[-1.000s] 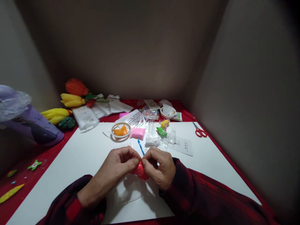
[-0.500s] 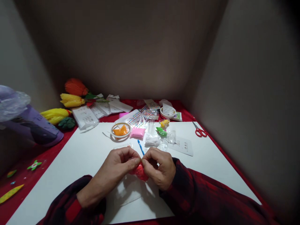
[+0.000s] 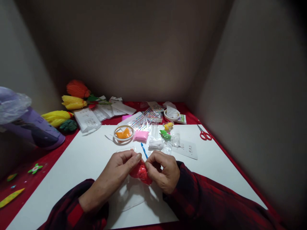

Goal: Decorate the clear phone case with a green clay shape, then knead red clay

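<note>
Between my hands is a small clear packet of red clay [image 3: 142, 175], held above the white board. My left hand [image 3: 123, 166] pinches its upper left side, thumb on top. The right hand [image 3: 164, 169] grips the packet's upper right edge between thumb and fingers. Under the hands lies a clear plastic sheet or bag [image 3: 130, 198], partly hidden by them. Just beyond my fingers a blue modelling tool [image 3: 144, 150] rests on the board. Packets of white clay [image 3: 155, 144], pink clay [image 3: 141, 135] and green clay [image 3: 165, 134] lie past it.
A ring of tape [image 3: 115, 138] surrounds an orange packet [image 3: 124, 133]. Red scissors [image 3: 205, 135] lie at the right edge of the board [image 3: 223, 166]. Gem sticker sheets [image 3: 148, 116] and white packs [image 3: 87, 120] are at the back. A purple cup [image 3: 38, 131] leans at left.
My left thumb and fingers have shifted slightly up and left along the packet, and more of the red clay shows. My right hand keeps its place.
</note>
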Demonstrator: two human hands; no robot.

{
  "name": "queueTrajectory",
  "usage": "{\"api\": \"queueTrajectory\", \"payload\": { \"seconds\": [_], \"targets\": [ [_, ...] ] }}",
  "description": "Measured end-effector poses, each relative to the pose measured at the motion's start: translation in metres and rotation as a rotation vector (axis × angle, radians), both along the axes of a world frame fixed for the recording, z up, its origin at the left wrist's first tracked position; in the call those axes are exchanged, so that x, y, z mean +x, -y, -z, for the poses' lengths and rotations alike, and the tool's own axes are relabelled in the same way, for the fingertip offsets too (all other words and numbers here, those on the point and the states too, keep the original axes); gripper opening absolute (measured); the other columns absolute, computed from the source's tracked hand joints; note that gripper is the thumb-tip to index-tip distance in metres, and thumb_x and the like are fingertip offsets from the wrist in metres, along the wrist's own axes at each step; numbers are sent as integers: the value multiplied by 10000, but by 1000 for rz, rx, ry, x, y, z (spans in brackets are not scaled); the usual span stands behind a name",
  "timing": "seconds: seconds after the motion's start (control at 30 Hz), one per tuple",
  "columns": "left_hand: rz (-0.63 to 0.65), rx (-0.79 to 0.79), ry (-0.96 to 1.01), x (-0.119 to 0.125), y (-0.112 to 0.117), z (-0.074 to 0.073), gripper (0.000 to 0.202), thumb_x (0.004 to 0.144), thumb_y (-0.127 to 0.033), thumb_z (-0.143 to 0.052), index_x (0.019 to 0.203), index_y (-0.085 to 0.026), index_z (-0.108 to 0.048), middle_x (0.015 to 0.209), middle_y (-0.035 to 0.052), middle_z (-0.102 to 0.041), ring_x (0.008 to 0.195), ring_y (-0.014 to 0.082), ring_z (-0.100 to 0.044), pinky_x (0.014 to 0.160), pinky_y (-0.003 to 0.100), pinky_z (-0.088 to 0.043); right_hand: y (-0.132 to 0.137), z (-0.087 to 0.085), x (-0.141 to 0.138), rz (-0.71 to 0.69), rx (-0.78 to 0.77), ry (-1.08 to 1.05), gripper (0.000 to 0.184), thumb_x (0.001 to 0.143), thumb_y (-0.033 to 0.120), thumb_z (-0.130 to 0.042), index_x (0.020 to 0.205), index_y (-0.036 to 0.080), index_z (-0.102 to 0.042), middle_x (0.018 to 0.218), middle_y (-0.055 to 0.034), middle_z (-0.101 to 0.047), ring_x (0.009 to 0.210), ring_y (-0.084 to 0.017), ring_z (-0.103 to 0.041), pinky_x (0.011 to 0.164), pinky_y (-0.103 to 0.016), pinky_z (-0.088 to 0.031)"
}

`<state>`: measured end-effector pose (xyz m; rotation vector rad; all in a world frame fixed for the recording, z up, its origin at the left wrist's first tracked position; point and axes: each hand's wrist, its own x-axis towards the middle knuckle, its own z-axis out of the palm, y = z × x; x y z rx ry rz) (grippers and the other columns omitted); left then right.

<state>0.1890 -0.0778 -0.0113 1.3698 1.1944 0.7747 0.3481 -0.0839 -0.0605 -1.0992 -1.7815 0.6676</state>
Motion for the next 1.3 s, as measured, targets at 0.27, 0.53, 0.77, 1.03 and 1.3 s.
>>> {"api": "queueTrajectory", "payload": {
  "seconds": [0.27, 0.53, 0.77, 1.03, 1.3],
  "targets": [
    [59, -85, 14, -3, -1, 1, 195, 752, -302, -641, 674, -134, -580, 621, -14, -547, 593, 112, -463, 561, 225, -348, 0, 2, 1, -23, 6, 14, 171, 785, 194, -525, 617, 164, -542, 565, 12, -505, 500, -91, -418, 479, -229, -301],
    [56, 12, 9, -4, 1, 6, 265, 813, -359, -597, 650, -159, -540, 588, -36, -502, 565, 102, -428, 539, 215, -332, 0, -3, 1, -75, 30, 9, 194, 831, 218, -475, 653, 165, -531, 603, 1, -508, 546, -104, -440, 511, -238, -325],
    [-73, 31, 39, -2, 0, 7, 280, 784, -380, -620, 624, -160, -553, 588, -23, -532, 567, 116, -464, 549, 223, -359, 3, -9, 2, -45, -19, -1, 216, 831, 253, -469, 664, 161, -570, 602, -12, -531, 527, -112, -451, 505, -251, -344],
    [-128, -16, 92, -3, -3, 5, 268, 791, -383, -619, 686, -138, -596, 651, 0, -578, 620, 122, -484, 590, 228, -379, 5, -6, -3, -70, -207, -62, 195, 735, 320, -648, 854, 173, -599, 670, 5, -608, 518, -104, -492, 492, -230, -390],
    [-111, -19, 146, -6, -3, 8, 335, 810, -442, -589, 660, -142, -597, 643, 7, -576, 625, 137, -504, 599, 244, -401, 1, -6, -1, -23, -136, -52, 126, 722, 245, -571, 814, 170, -615, 625, 7, -581, 498, -103, -466, 476, -224, -386]
  ]
}}
